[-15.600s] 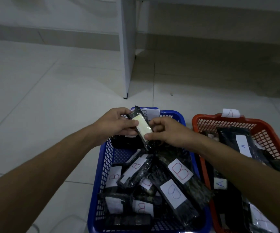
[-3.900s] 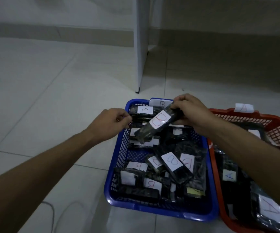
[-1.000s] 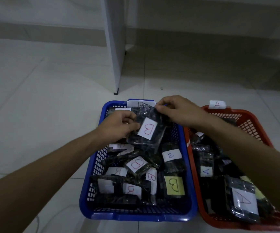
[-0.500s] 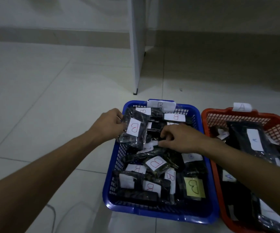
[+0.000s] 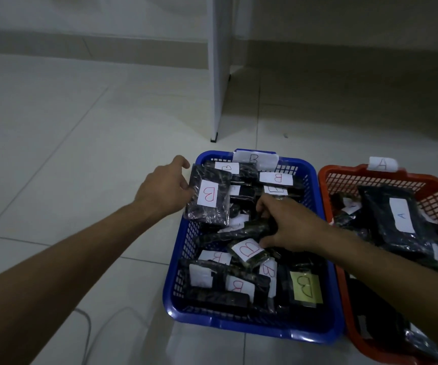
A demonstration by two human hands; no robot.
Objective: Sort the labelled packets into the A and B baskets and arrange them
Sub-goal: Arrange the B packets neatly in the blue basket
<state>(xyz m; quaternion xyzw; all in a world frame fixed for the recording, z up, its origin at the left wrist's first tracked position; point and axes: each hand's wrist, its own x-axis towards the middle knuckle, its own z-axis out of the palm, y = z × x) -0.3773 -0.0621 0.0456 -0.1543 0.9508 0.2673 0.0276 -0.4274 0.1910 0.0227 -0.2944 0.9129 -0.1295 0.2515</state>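
A blue basket (image 5: 249, 329) tagged B holds several dark packets with B labels. An orange basket (image 5: 339, 175) tagged A stands to its right with dark A packets (image 5: 396, 214). My left hand (image 5: 165, 191) holds a dark packet with a red B label (image 5: 208, 197) upright over the blue basket's left rim. My right hand (image 5: 289, 222) reaches down into the middle of the blue basket, its fingers curled round a long dark packet (image 5: 239, 231) lying there. Beside its thumb lies another packet with a B label (image 5: 248, 251).
Both baskets sit on a pale tiled floor (image 5: 81, 154). A white furniture leg (image 5: 219, 75) stands just behind the blue basket. A thin white cable (image 5: 88, 327) lies on the floor at the lower left.
My right hand has reached deeper into the blue basket and closed on a long packet. My left hand keeps the B packet upright at the left rim.
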